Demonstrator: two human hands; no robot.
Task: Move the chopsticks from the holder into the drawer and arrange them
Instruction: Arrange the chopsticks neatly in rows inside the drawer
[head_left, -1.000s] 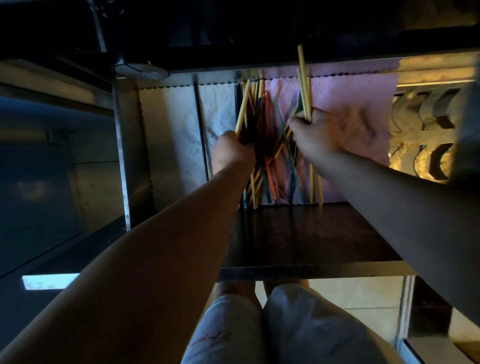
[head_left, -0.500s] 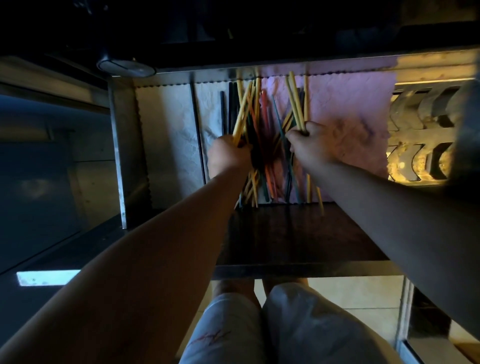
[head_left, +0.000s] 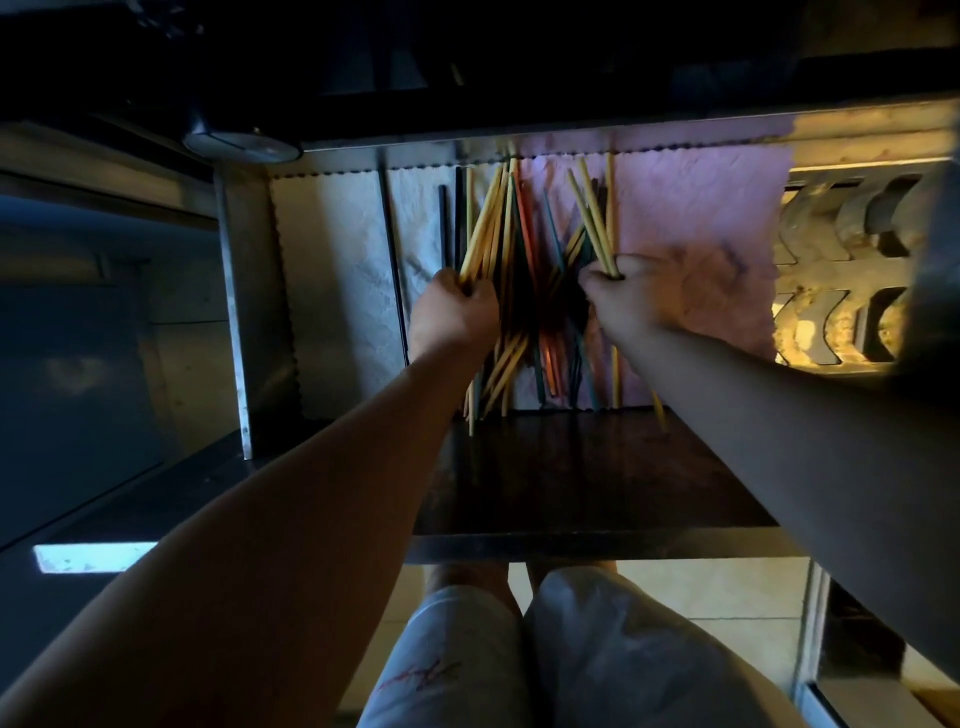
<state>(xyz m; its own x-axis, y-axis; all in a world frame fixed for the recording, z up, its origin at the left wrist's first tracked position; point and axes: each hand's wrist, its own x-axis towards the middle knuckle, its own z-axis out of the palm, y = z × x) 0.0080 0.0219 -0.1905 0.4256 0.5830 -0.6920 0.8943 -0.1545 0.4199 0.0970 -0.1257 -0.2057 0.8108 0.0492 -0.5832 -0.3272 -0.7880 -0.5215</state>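
- Chopsticks (head_left: 524, 239) are already in the drawer (head_left: 234, 312), a crossed-up pile over the seam between the white liner (head_left: 332, 291) and the pink liner (head_left: 691, 218). The holder isn't in view.
- Left hand (head_left: 454, 312) is fisted round a fat bundle of yellow ones. Right hand (head_left: 631, 299) grips a few more, fanned out above the knuckles.
- Main risk, I reckon: pulling either bundle sideways drags the loose red and dark sticks crossed between the hands, making the tangle worse.
- The right bunch is splayed, so a slack grip could drop one back into the mess.
- The pink liner looks crumpled there, and sliding sticks might bunch it further.
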